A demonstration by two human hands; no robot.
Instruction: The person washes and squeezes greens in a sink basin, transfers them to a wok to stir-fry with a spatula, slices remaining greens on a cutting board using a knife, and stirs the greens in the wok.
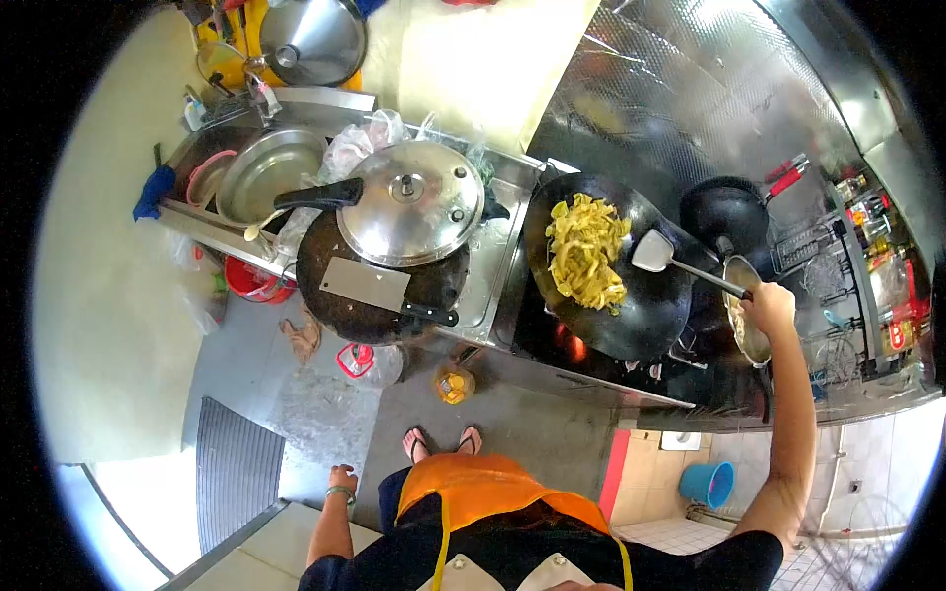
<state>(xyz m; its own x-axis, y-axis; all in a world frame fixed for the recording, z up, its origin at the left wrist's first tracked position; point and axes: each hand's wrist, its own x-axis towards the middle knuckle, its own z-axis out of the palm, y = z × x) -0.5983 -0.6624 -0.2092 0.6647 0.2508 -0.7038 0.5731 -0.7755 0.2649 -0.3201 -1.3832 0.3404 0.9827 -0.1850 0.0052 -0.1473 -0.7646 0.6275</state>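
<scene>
Plainly, in the head view, taken as a dial, the right hand [769, 307] sits at 3 o'clock, clamped on the handle end of a spatula [652, 252]. The spatula's pale blade lies within a dark wok [641, 320], at 3 o'clock from a heap of yellow-green sliced food [588, 251]; that heap fills the wok's 9 o'clock side. An orange flame [570, 343] glows at the wok's 7 o'clock edge. Just beside the right hand is a shallow metal bowl [751, 345], partly hidden by it.

The left hand [342, 480] hangs at 7 o'clock, away from the tabletop [501, 286]; I cannot tell whether its fingers are apart or together. A cleaver [365, 284] lies at 9 o'clock on a round chopping board [320, 241], with a steel lid [409, 202] at 11 o'clock.

As for writing, the bottles [872, 212] on the rack toward 3 o'clock carry coloured labels too small to read. A red package [899, 335] there shows pale marks I cannot make out, and a jug [453, 384] near 6 o'clock wears a yellow label, equally illegible.
</scene>
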